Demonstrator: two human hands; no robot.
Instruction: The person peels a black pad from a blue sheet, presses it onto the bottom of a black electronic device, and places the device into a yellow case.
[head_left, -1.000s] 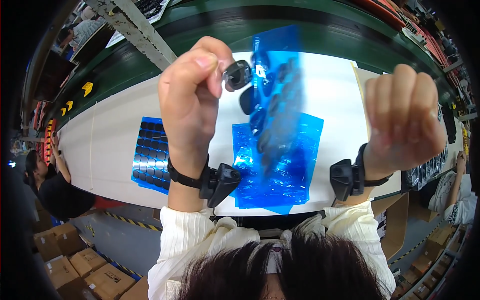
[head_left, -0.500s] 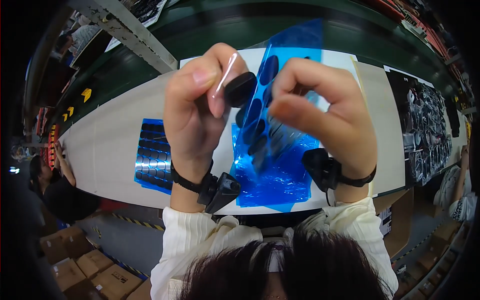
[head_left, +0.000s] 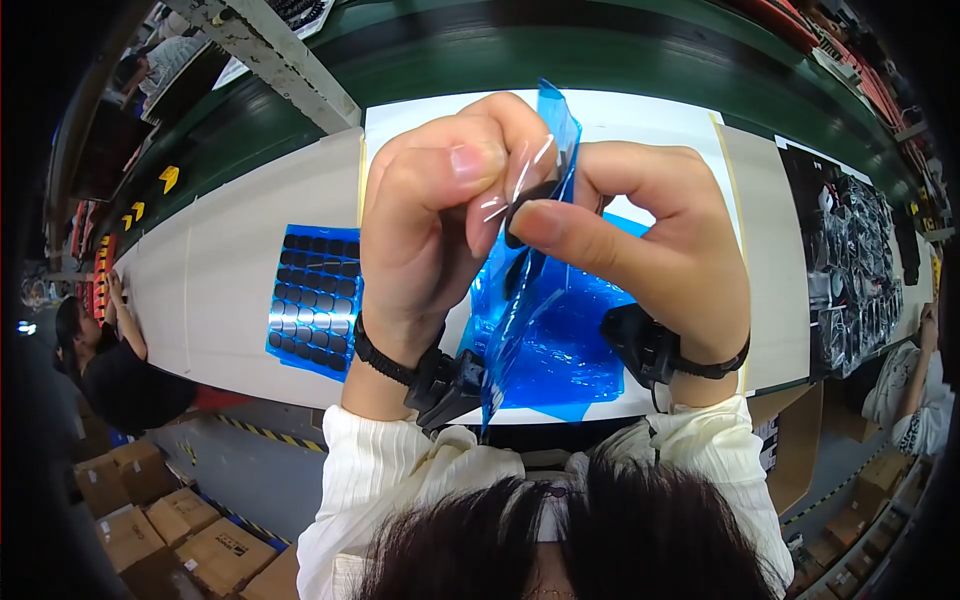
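Broadly, a tabletop (head_left: 230, 235) carries a white board (head_left: 665, 118); a blue film pile (head_left: 575, 350) lies by the board's near edge. Above it, a blue sheet (head_left: 520, 300) hangs upright, nearly edge-on. A sheet of black ovals (head_left: 315, 300) rests left of the board, toward the tabletop's near edge. The right hand (head_left: 665, 230) grips the blue sheet, thumb on a black oval (head_left: 528, 210); the curled left hand (head_left: 420, 200) apparently pinches clear film (head_left: 522, 178). The step seems to be parting film and oval; the next move calls for steady holding.
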